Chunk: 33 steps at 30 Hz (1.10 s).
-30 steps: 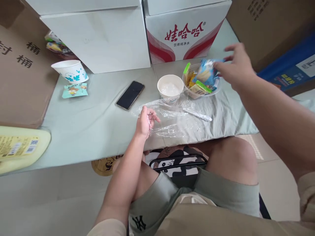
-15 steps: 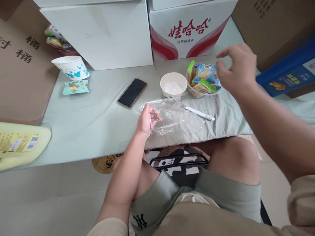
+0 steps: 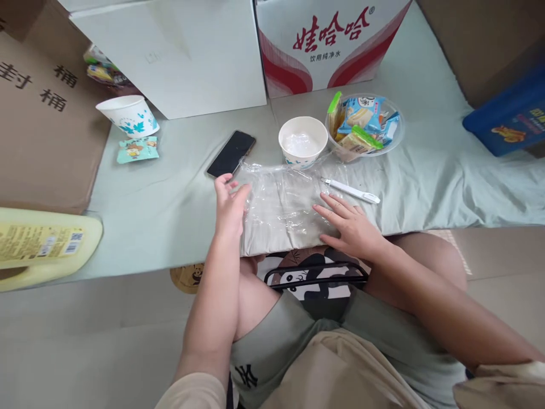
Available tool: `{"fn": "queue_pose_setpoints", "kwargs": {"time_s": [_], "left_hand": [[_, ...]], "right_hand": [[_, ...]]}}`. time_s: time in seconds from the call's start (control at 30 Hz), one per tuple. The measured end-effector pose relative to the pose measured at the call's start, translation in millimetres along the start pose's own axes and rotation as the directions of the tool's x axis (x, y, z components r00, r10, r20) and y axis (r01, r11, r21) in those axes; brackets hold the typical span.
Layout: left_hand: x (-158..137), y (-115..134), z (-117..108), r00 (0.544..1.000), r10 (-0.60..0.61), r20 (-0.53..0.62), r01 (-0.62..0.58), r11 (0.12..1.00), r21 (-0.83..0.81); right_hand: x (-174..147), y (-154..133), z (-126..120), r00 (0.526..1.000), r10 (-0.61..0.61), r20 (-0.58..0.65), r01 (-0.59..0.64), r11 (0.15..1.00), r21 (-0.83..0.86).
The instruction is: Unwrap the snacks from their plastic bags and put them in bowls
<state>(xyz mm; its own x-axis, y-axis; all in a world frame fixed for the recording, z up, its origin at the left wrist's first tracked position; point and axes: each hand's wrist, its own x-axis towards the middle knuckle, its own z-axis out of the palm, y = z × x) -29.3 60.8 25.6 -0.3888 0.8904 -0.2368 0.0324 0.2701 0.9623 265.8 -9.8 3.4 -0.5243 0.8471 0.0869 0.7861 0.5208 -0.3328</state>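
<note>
A crumpled sheet of clear plastic film (image 3: 279, 199) lies near the front edge of the cloth-covered table. My left hand (image 3: 229, 207) is at the film's left side, thumb and fingers apart, just below a black phone (image 3: 231, 154). Flat and spread, my right hand (image 3: 351, 227) rests at the film's right side. Just beyond those fingers lies a white utility knife (image 3: 352, 191). Behind the film stands a paper cup (image 3: 303, 142) with clear plastic inside. Beside the cup, a clear plastic bowl (image 3: 398, 128) holds several wrapped snacks.
On the left, a tilted paper cup (image 3: 130, 116) touches a small green snack packet (image 3: 138, 150). White cartons (image 3: 191, 57) line the back. A pale yellow jug (image 3: 51, 247) lies at the front left, and a blue container (image 3: 508, 128) is at the right.
My right hand has come down from above the snack bowl to the film's right side and spread out. My left hand has moved left and its fingers have opened; the film lies flatter.
</note>
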Motion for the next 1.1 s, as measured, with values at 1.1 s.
{"fn": "queue_pose_setpoints", "kwargs": {"time_s": [1.1], "left_hand": [[-7.8,-6.8,-2.9,0.918,0.291,0.269,-0.233,0.945,-0.228]], "right_hand": [[13.7,1.2,-18.4,0.656,0.753,-0.049,-0.092,0.145,0.985]]}}
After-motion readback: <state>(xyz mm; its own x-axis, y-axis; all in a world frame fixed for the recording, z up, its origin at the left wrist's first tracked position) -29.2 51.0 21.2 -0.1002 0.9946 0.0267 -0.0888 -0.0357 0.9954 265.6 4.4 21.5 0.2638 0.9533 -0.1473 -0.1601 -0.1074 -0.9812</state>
